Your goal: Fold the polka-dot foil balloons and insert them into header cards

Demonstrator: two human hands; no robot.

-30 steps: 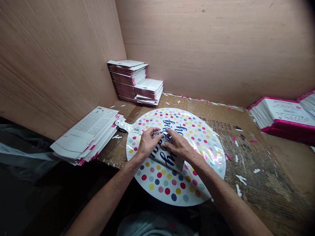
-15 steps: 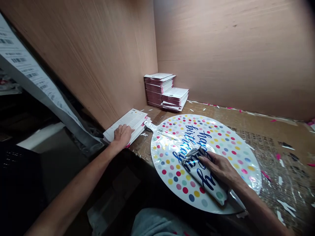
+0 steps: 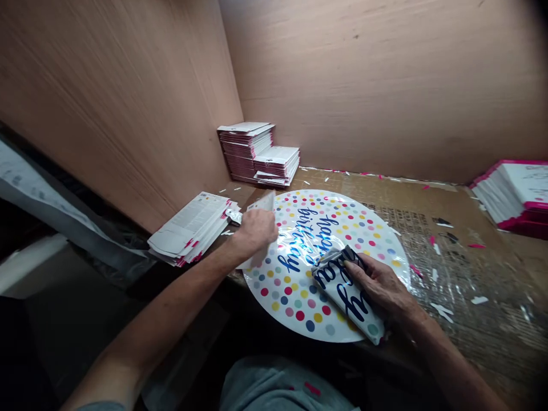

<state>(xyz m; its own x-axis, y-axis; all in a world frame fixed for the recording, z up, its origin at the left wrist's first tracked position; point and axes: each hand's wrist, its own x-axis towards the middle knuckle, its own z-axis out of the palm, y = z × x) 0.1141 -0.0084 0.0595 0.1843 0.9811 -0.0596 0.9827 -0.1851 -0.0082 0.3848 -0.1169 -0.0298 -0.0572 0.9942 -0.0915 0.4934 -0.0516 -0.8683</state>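
Observation:
My left hand (image 3: 257,233) is closed on a white paper envelope (image 3: 266,202), raised over the left edge of a flat foil balloon. That round balloon (image 3: 295,288) lies on the cardboard surface, white with coloured dots and blue "happy birthday" lettering. A second foil balloon (image 3: 349,297), folded into a narrow strip with dark blue letters, is pinched in my right hand (image 3: 381,279) above the flat one. Left of my left hand lies a loose pile of white envelopes (image 3: 190,225) with pink edges.
Two stacks of pink-edged envelopes (image 3: 244,151) stand in the back corner against wooden panels (image 3: 363,80). More pink and white packets (image 3: 522,191) sit at the far right. Paper scraps (image 3: 442,311) litter the taped cardboard (image 3: 483,285).
My left hand has lifted an envelope off the pile and moved right, over the flat balloon. My right hand still holds the folded balloon. The view has turned to the right.

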